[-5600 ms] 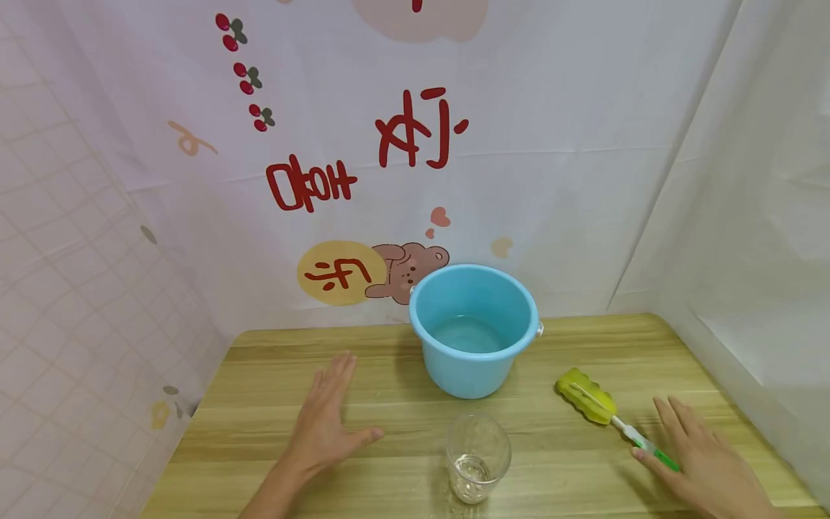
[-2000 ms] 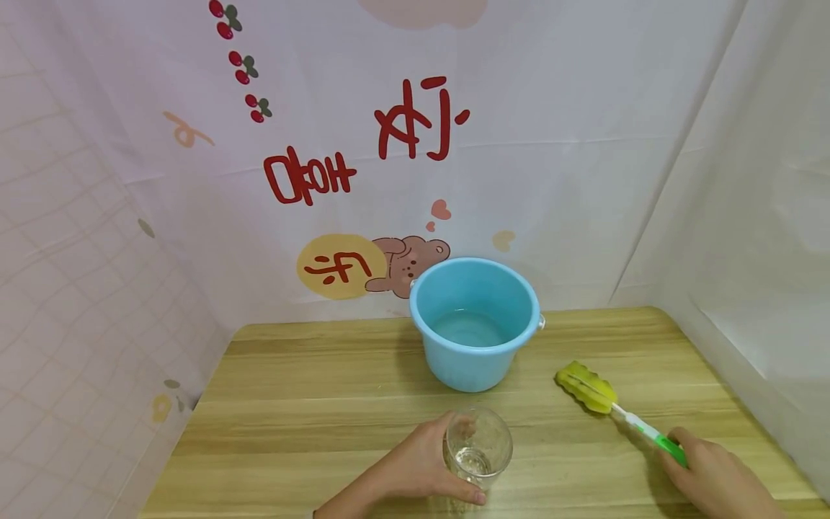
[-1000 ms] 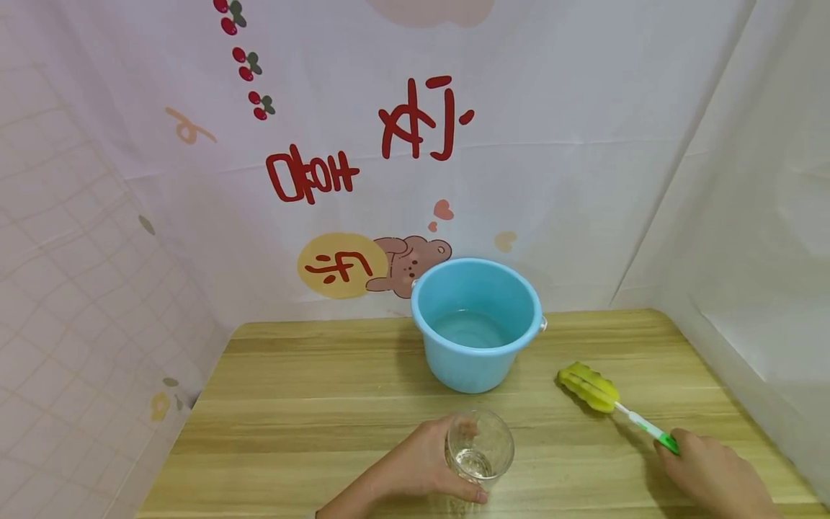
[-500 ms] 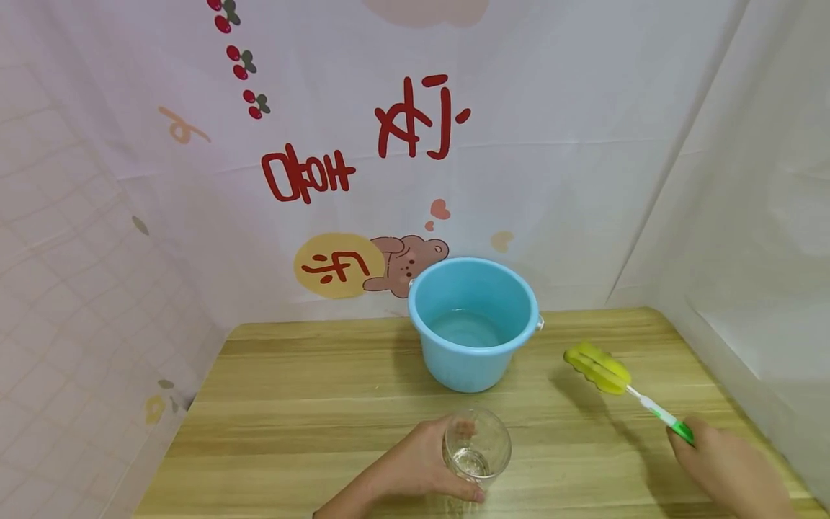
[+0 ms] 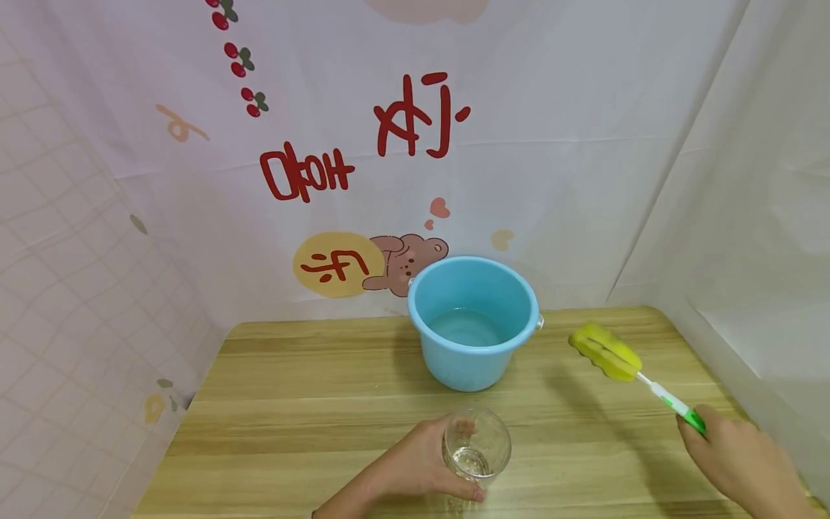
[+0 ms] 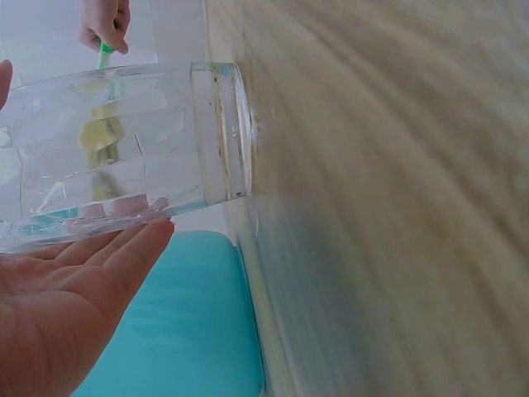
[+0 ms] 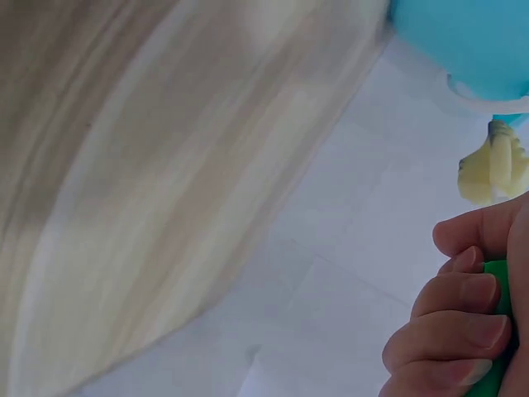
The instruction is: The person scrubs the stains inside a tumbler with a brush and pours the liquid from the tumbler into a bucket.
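My left hand (image 5: 424, 461) holds a clear drinking glass (image 5: 488, 441) from its left side, thumb in front and fingers behind. The glass (image 6: 157, 149) stands upright on the table, its base touching the wood. In the head view my right hand (image 5: 739, 454) grips the green end of a sponge cup brush (image 5: 606, 352), raised off the table with its yellow head pointing to the far left. My right fingers (image 7: 446, 327) curl round the green handle (image 7: 493, 376) in the right wrist view.
A light blue bucket (image 5: 472, 369) with some water in it stands at the back of the wooden table (image 5: 311, 389), behind the glass and left of the brush head. White printed cloth (image 5: 558, 180) hangs behind and at both sides.
My right hand took hold of the brush, lifted it off the table and moved right with it. Earlier my left hand came to the glass and took hold; it stays there.
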{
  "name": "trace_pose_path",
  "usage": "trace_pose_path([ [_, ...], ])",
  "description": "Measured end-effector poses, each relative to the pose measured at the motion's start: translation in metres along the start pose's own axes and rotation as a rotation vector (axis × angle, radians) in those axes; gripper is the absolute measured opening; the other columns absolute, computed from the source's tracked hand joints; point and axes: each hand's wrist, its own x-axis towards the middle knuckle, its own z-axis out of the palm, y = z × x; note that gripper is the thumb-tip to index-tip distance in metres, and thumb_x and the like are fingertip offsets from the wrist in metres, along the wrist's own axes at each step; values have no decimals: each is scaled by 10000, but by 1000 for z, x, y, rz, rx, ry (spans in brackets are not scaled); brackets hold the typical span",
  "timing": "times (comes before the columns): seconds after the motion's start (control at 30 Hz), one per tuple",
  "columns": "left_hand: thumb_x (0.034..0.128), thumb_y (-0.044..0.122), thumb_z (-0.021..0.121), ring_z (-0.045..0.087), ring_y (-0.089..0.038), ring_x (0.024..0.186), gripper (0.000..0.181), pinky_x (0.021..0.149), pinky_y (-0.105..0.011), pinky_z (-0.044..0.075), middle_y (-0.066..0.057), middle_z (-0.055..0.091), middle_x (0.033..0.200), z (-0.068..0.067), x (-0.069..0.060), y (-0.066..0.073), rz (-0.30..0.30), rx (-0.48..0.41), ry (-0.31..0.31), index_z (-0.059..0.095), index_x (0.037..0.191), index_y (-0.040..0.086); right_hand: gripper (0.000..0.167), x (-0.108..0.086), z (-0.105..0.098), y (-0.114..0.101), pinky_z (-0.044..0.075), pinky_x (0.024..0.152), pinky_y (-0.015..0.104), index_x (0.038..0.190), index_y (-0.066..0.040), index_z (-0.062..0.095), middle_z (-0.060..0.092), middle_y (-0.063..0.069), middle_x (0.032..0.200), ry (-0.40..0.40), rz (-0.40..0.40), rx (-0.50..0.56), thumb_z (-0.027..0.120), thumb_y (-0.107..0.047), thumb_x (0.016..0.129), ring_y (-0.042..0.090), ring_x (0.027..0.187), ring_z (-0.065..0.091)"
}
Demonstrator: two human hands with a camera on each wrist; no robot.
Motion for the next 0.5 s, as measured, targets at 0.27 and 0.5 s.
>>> trace_pose_path([
  [0.27,706,426,986,581,-82,1211,830,1011,-278,486,50,661,1323,0,0,-1,0,-4,-8,609,1384,132,346,-3,-9,-7,251,463,317,730,-165,387,312,-14,597,160,-45,0,514,-169,1052,177,514,301],
  [0.5,713,428,983,572,-95,1245,845,1034,-294,476,43,658,1349,-1,0,-1,-2,-9,-15,605,1398,109,335,-2,-19,-16,232,441,287,734,-171,380,290,-41,580,279,-128,-2,551,-116,1017,145,486,268],
])
